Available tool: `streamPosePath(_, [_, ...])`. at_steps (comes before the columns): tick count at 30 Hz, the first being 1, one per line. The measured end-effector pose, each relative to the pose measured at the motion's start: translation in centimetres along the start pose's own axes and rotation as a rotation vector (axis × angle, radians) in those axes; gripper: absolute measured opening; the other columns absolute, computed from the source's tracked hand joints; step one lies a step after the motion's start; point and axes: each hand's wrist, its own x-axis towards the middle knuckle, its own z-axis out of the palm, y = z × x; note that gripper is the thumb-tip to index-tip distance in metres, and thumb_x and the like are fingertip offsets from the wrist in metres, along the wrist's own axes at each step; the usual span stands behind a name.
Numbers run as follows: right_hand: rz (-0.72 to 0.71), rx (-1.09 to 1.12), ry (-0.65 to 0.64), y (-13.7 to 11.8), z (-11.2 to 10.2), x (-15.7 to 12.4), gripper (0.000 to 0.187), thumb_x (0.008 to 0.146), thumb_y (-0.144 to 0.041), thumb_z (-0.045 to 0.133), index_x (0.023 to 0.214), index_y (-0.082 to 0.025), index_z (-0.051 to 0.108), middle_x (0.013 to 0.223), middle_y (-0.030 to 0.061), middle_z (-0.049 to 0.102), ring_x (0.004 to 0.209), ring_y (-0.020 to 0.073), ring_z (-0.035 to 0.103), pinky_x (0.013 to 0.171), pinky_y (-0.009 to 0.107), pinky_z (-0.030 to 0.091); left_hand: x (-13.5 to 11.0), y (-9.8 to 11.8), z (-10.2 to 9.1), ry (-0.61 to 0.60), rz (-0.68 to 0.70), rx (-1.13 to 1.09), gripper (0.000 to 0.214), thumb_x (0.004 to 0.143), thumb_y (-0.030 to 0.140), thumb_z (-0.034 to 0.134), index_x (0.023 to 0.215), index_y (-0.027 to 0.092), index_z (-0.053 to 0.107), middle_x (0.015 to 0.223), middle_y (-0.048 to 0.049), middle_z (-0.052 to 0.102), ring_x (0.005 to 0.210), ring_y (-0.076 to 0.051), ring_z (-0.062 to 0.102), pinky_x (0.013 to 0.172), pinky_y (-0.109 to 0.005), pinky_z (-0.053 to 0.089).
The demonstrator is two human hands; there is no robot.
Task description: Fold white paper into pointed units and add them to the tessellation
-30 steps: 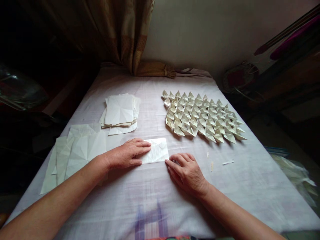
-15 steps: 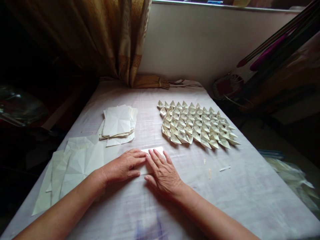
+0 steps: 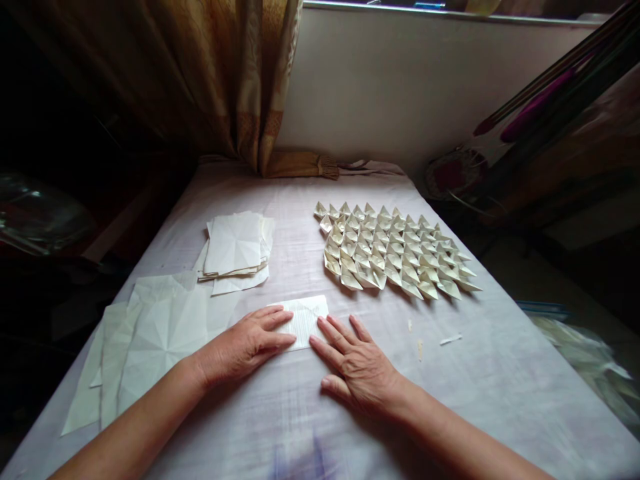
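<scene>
A small white folded sheet of paper [image 3: 306, 323], with faint printed lines, lies flat on the cloth-covered table [image 3: 280, 427] between my hands. My left hand [image 3: 245, 343] rests over its left side, fingers stretched out and pressing on it. At its right edge, the fingertips of my right hand [image 3: 357, 363] touch the paper, the fingers spread and the palm low over the cloth. Part of the paper's left side is hidden under my left fingers.
Rows of several small folded paper boats [image 3: 385, 250] stand at the right. A stack of creased paper squares [image 3: 234, 243] lies at the back left, with more creased sheets [image 3: 160, 340] beside my left forearm. Paper scraps [image 3: 451, 339] lie at the right. A curtain [image 3: 250, 87] hangs behind.
My right hand has slid right and towards me, off most of the paper, and its fingers have spread. More of the paper's lined face shows. My left hand has shifted only slightly.
</scene>
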Motion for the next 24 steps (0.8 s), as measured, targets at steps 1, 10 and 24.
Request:
streamPosePath(1, [0.012,-0.008,-0.012,0.0,-0.1,-0.2,0.066,0.096,-0.059,0.044,0.152,-0.026,0.034,0.161,0.0127,0.020,0.150,0.0320,0.016,0.118,0.062,0.007,-0.2,0.3,0.2,-0.007,-0.010,0.023,0.033,0.101,0.033,0.044,0.126,0.036,0.065,0.151,-0.0069,0.047,0.141,-0.029,0.039,0.112,-0.047,0.038])
streamPosePath(10, [0.023,-0.033,0.021,0.2,-0.1,-0.5,0.066,0.094,-0.051,0.053,0.152,-0.027,0.034,0.161,0.0116,0.022,0.149,0.0322,0.018,0.119,0.060,0.009,-1.2,1.9,2.7,-0.042,-0.017,0.143,0.061,0.094,0.059,0.046,0.150,0.044,0.029,0.164,-0.0088,0.016,0.148,-0.043,0.014,0.113,-0.071,0.010])
streamPosePath(24, [-0.027,-0.123,0.106,0.5,0.7,-0.6,0.064,0.093,-0.048,0.056,0.150,-0.024,0.039,0.158,0.0132,0.028,0.147,0.0340,0.026,0.116,0.063,0.018,-5.7,0.7,1.7,-0.045,-0.107,0.243,0.057,0.096,0.057,0.043,0.150,0.044,0.030,0.161,-0.0088,0.027,0.146,-0.037,0.025,0.114,-0.068,0.003])
